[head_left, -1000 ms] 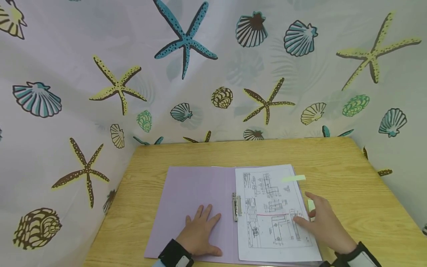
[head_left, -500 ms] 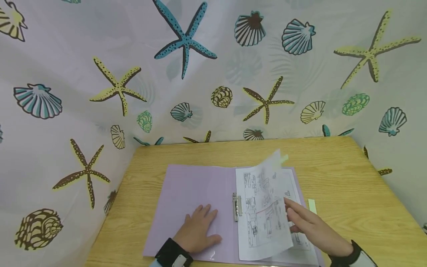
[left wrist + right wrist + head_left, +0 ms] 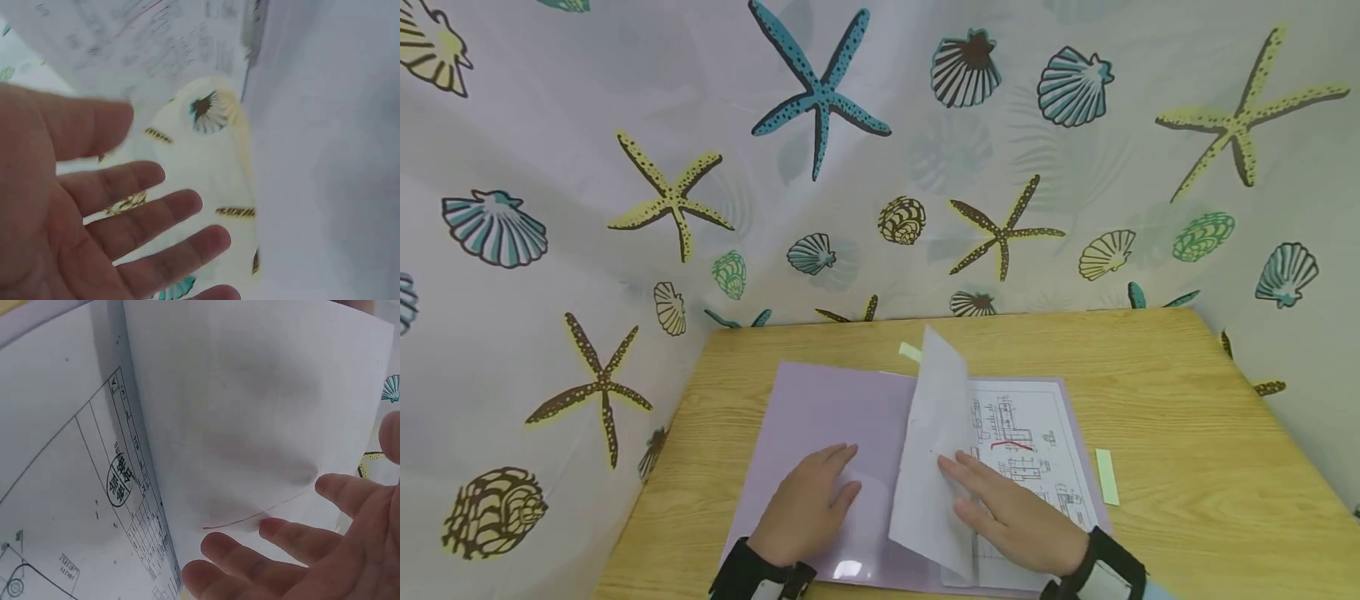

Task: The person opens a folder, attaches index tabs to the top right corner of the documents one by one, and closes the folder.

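A lilac folder (image 3: 842,400) lies spread on the table. One sheet (image 3: 928,467) stands upright in mid-turn, its blank back facing right and a pale green tab (image 3: 911,352) at its top. My right hand (image 3: 1017,515) pushes that back with extended fingers; in the right wrist view its fingertips (image 3: 272,526) touch the paper near a red line. Below lies another sheet (image 3: 1037,425) with printed drawings and a red mark. My left hand (image 3: 805,504) hovers over the left cover, fingers relaxed, holding nothing. The turning sheet hides the metal clip in the head view.
Another pale green tab (image 3: 1107,477) sticks out past the folder's right edge. The wooden table (image 3: 1180,400) extends around the folder. A white curtain (image 3: 850,283) printed with starfish and shells hangs behind and along both sides.
The right hand has moved left, carrying the top sheet from flat to upright and past the middle. The left hand has lifted off the cover. The drawing sheet below has come into view.
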`<act>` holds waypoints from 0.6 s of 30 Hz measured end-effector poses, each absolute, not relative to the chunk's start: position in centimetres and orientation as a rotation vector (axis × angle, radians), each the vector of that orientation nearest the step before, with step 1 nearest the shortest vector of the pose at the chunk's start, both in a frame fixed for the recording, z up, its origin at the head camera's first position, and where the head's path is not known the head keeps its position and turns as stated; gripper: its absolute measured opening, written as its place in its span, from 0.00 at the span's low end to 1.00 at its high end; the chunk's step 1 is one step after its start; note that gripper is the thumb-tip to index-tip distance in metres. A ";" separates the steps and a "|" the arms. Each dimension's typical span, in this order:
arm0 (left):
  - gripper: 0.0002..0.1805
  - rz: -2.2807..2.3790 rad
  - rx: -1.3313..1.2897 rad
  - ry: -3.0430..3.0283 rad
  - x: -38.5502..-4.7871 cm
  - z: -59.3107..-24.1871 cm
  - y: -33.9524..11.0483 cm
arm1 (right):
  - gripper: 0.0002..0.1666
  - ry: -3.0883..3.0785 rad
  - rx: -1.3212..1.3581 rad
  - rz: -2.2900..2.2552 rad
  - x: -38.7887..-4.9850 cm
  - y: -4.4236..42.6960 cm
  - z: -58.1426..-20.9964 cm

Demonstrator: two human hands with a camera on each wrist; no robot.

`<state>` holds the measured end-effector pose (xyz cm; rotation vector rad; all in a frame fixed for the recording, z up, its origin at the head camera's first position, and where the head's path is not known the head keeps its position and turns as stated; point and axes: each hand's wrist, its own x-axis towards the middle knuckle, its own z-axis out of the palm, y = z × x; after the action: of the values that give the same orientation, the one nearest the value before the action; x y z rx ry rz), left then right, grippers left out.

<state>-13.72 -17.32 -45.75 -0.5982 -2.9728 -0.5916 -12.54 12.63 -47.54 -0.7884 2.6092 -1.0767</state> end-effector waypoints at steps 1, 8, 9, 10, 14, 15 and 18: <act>0.23 -0.588 -0.552 -2.942 -13.7 -45.2 -17.6 | 0.29 2.614 -0.807 -1.057 -12.6 12.2 -47.7; 0.16 -0.597 -0.381 -2.700 -13.1 -42.2 -18.2 | 0.31 2.640 -0.941 -0.893 -12.6 10.0 -48.3; 0.16 -0.601 -0.393 -2.687 -13.0 -42.1 -18.0 | 0.32 2.636 -0.954 -0.870 -12.6 9.8 -48.4; 0.16 -0.606 -0.418 -2.678 -12.8 -42.0 -17.7 | 0.32 2.630 -0.964 -0.852 -12.6 9.6 -48.5; 0.17 -0.599 -0.582 -2.724 -12.2 -42.6 -15.7 | 0.34 2.585 -0.982 -0.821 -12.5 8.9 -49.0; 0.18 -0.593 -0.634 -2.751 -12.1 -42.9 -15.2 | 0.34 2.576 -0.985 -0.819 -12.5 8.7 -49.1; 0.22 -0.568 -0.783 -2.846 -12.2 -44.1 -13.9 | 0.35 2.563 -1.002 -0.817 -12.5 8.5 -49.5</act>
<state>-12.19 -13.88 -44.12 -0.7832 -2.8459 -0.5677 -12.50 8.46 -49.55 -1.0025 2.5629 -0.8173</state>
